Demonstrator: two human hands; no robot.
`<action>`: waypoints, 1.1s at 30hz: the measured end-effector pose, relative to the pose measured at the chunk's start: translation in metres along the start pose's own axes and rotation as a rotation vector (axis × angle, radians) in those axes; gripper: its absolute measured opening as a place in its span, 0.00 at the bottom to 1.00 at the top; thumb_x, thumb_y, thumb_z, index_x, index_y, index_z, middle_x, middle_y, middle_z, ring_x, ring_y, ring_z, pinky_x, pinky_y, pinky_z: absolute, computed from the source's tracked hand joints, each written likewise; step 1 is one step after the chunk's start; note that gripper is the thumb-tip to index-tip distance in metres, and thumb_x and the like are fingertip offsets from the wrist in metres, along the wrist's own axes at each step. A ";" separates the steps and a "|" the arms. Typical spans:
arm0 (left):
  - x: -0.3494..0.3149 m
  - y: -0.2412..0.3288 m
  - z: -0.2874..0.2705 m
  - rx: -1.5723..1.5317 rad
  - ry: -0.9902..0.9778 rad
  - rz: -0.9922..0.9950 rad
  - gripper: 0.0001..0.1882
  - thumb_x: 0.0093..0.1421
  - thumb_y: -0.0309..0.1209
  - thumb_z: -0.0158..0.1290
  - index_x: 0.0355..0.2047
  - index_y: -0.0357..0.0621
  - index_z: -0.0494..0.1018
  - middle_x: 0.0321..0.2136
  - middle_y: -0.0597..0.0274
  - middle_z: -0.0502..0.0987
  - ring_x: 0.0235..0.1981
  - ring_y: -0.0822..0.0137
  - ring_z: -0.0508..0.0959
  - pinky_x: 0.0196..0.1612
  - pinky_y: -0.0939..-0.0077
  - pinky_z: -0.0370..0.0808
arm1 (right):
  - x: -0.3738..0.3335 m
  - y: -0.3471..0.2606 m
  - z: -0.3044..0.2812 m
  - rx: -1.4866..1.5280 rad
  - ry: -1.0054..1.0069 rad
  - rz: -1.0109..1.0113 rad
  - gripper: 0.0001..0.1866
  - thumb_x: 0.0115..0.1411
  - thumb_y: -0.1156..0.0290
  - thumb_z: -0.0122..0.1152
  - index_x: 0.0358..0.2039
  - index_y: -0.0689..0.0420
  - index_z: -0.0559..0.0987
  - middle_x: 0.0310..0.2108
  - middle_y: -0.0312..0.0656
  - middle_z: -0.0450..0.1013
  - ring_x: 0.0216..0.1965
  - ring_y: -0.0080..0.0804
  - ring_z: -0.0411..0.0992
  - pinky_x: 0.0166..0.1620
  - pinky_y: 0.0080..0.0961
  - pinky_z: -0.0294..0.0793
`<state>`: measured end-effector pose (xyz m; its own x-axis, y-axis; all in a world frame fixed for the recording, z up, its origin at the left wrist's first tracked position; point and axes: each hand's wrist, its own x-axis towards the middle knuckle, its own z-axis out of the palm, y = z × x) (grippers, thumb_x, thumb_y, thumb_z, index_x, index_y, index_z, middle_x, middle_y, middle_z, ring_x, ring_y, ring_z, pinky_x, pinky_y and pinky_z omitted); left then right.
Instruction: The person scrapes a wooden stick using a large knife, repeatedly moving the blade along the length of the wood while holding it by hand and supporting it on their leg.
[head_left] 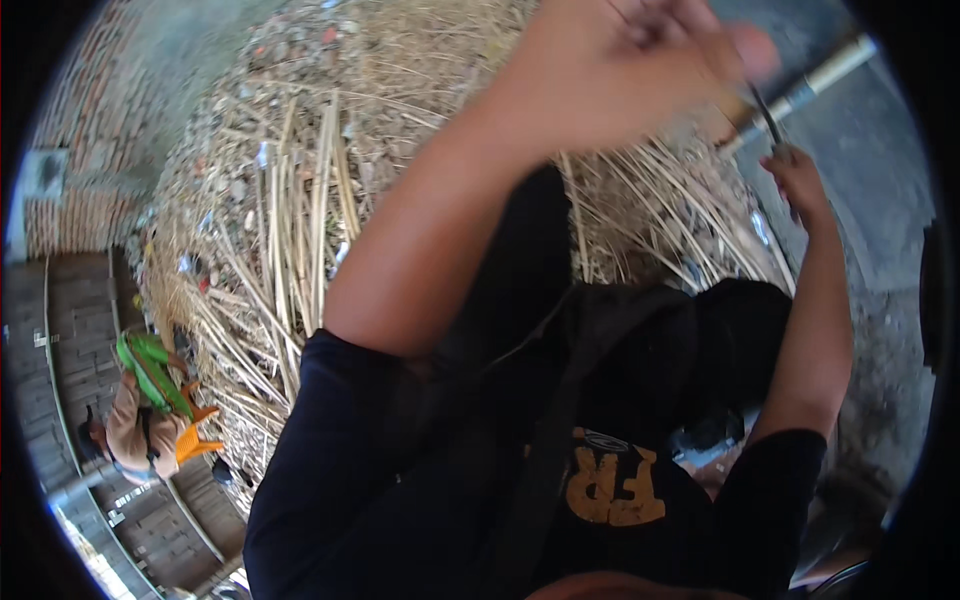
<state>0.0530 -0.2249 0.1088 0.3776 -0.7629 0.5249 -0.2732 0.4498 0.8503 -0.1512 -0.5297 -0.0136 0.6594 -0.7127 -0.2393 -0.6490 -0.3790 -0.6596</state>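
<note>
My left hand is raised across the upper middle, blurred by motion, its thumb stretched out to the right. Its other fingers look bent, and the upper edge partly cuts them off; whether they hold anything is unclear. Farther right, my right hand is closed around the handle of a knife with a narrow, dark, slightly curved blade. The blade points up toward my left thumb, whose blur hides how near they are. Just beyond the knife, a pale pole lies slanted.
Long dry stalks are strewn over littered ground left of me, and more stalks lie ahead. A brick wall stands at far left. Another person is by an orange chair at lower left. Grey concrete borders the right.
</note>
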 end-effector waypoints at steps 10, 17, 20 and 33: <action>-0.010 -0.129 -0.006 0.486 -0.550 -0.682 0.19 0.66 0.41 0.54 0.49 0.39 0.75 0.31 0.65 0.76 0.32 0.73 0.74 0.39 0.77 0.72 | 0.020 0.006 0.016 -0.402 -0.230 -0.060 0.29 0.50 0.54 0.66 0.47 0.61 0.80 0.49 0.53 0.75 0.50 0.46 0.73 0.53 0.40 0.71; -0.011 -0.127 -0.028 0.559 -0.472 -0.706 0.19 0.70 0.43 0.48 0.48 0.40 0.75 0.28 0.65 0.72 0.28 0.75 0.71 0.34 0.80 0.70 | 0.041 0.002 0.023 -0.419 -0.172 -0.089 0.26 0.46 0.51 0.67 0.40 0.59 0.83 0.37 0.47 0.80 0.42 0.44 0.77 0.45 0.38 0.75; -0.012 -0.134 -0.021 0.556 -0.507 -0.798 0.22 0.70 0.47 0.46 0.48 0.42 0.74 0.28 0.65 0.72 0.28 0.73 0.72 0.37 0.78 0.71 | 0.045 0.025 0.012 -0.454 -0.151 -0.078 0.28 0.46 0.52 0.68 0.42 0.58 0.82 0.38 0.48 0.80 0.41 0.44 0.77 0.45 0.39 0.74; -0.015 -0.129 -0.009 0.623 -0.518 -0.864 0.22 0.70 0.47 0.47 0.47 0.41 0.75 0.29 0.65 0.73 0.28 0.74 0.73 0.35 0.78 0.72 | -0.119 0.256 0.042 -0.397 0.028 0.343 0.17 0.55 0.56 0.56 0.42 0.49 0.78 0.43 0.47 0.77 0.47 0.50 0.75 0.50 0.44 0.74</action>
<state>0.0908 -0.2676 -0.0085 0.2844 -0.8646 -0.4142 -0.5418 -0.5013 0.6746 -0.3803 -0.5171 -0.1843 0.3767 -0.8487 -0.3711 -0.9233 -0.3118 -0.2242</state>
